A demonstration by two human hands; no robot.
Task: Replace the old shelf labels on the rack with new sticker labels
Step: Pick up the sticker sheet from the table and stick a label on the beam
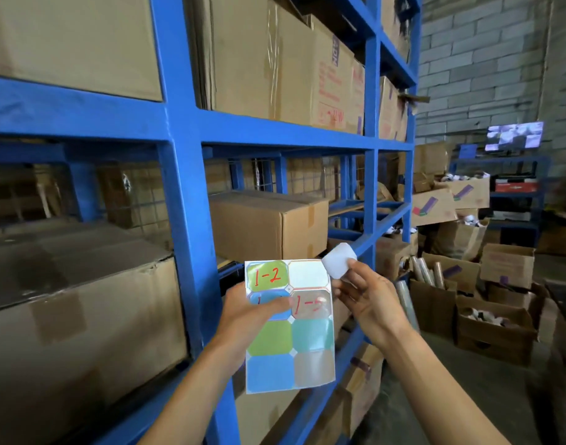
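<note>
My left hand (252, 311) holds a sticker sheet (289, 329) upright in front of the blue rack (185, 194), thumb pressed on a blue sticker in the second row. The sheet carries coloured labels; the green one reads "1-2" in red, a beige one has red writing too, and the top right slot is bare white. My right hand (363, 293) pinches a peeled sticker (339, 260) just above the sheet's top right corner; its pale back faces me.
Cardboard boxes (269, 223) fill the rack's shelves. To the right, open boxes (497, 329) with rolls and small items crowd the floor before a grey brick wall (481, 69). A monitor (514, 135) and another blue shelf stand at the far right.
</note>
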